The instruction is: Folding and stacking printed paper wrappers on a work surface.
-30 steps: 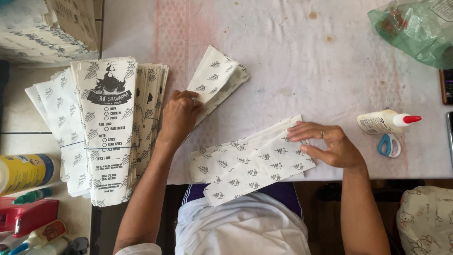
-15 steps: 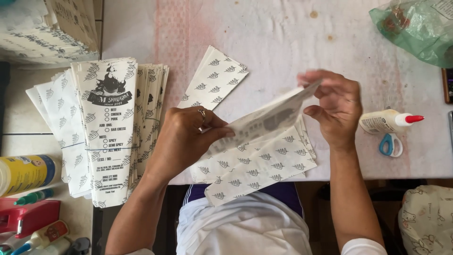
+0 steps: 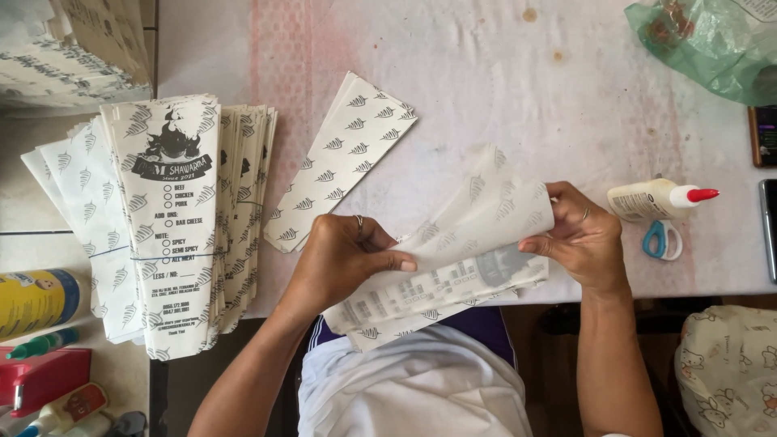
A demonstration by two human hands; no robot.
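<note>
My left hand [image 3: 344, 257] and my right hand [image 3: 581, 235] both grip a white printed paper sheet [image 3: 461, 251], lifted and curled over a small pile of similar sheets at the table's near edge. The left hand pinches its left part, the right hand holds its right end. Another leaf-patterned paper piece [image 3: 344, 168] lies flat beyond my left hand. A thick stack of finished printed paper bags [image 3: 174, 226] lies at the left.
A white glue bottle with a red cap [image 3: 657, 198] and blue-handled scissors [image 3: 662, 239] lie right of my right hand. A green plastic bag [image 3: 712, 40] is at the far right. Yellow bottle [image 3: 36, 299], red stapler [image 3: 44, 376] and markers sit at lower left.
The left hand came off the flat paper piece to the pile. Both hands lifted the top sheet and turned it over, so its printed side now shows.
</note>
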